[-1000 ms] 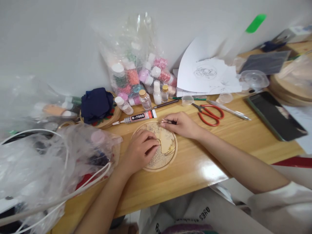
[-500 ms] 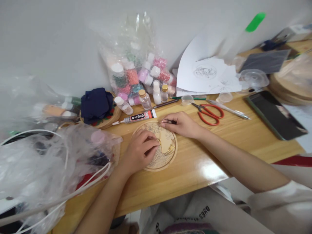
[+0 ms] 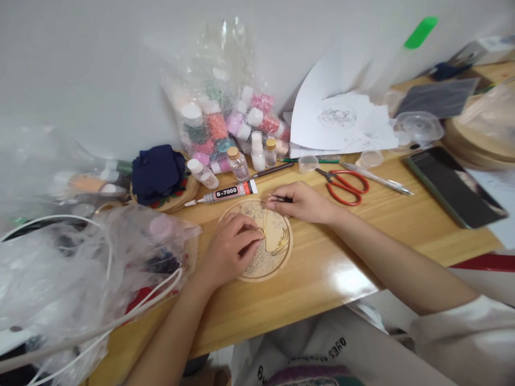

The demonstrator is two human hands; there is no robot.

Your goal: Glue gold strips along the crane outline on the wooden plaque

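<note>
A round wooden disc (image 3: 272, 264) printed with fine line drawing lies on the table below both hands. My left hand (image 3: 235, 249) rests over its left part, thumb and fingertips pinched on a small coil of gold wire (image 3: 260, 231). A thin gold strand runs up from the coil toward the right fingertips. More gold wire (image 3: 283, 242) lies shaped along lines at the disc's right side. My right hand (image 3: 303, 202) is closed around dark tweezers (image 3: 285, 199) at the disc's upper right edge. Their tips are too small to make out clearly.
Behind the disc lie a B-7000 glue tube (image 3: 229, 192), small bottles (image 3: 238, 163) and a bag of bead jars (image 3: 217, 126). Red-handled scissors (image 3: 348, 187), a pen (image 3: 378, 179) and a phone (image 3: 454, 187) lie right. Plastic bags (image 3: 60, 284) and a white cable crowd the left.
Hardly anything differs. The view has shifted very slightly, and both hands keep their places over the disc with the same grips.
</note>
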